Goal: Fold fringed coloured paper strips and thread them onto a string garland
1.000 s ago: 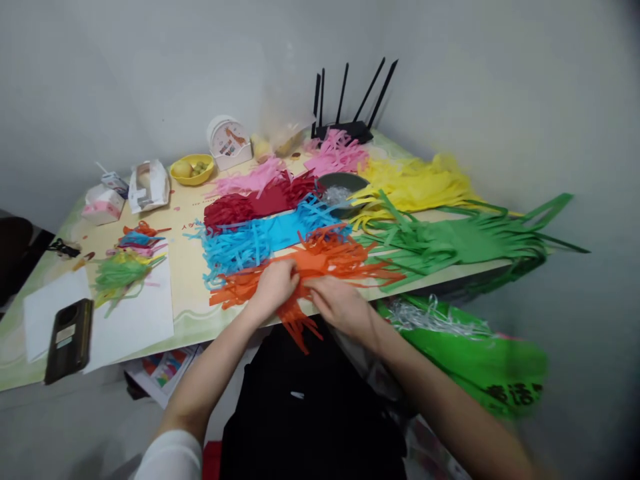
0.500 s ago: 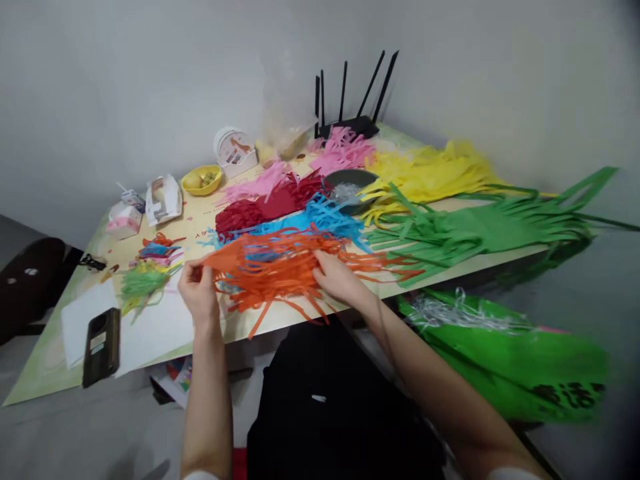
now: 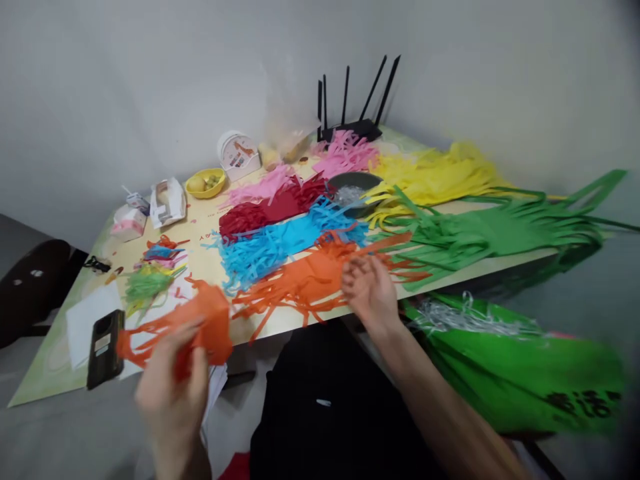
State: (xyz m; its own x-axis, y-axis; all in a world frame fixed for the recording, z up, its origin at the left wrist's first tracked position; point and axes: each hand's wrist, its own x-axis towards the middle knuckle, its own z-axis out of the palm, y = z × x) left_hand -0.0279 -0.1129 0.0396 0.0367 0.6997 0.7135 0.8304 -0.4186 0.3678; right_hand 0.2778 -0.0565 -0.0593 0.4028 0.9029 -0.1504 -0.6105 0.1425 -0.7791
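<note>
My left hand [image 3: 173, 393], blurred by motion, is low at the left and grips a piece of orange fringed paper [image 3: 200, 320] lifted off the table's front edge. My right hand [image 3: 369, 287] hovers over the right end of the orange fringed paper pile [image 3: 305, 277] on the table [image 3: 50, 353]. Its fingers are curled loosely and apart, and nothing shows in them. Behind the orange pile lie blue fringed paper [image 3: 280, 241] and dark red fringed paper [image 3: 270, 208].
Green [image 3: 480, 230], yellow [image 3: 435, 177] and pink [image 3: 345, 153] fringed sheets cover the right and back. A grey bowl [image 3: 353, 187], a router [image 3: 357, 123], a yellow bowl [image 3: 204, 182], a phone [image 3: 104, 347], white paper [image 3: 90, 317] and a small tassel heap [image 3: 150, 277] are also there. A green bag [image 3: 510, 373] hangs below.
My left hand pulled one orange fringed piece away from the pile, down and to the left. My right hand let go of the pile and lifted slightly above it.
</note>
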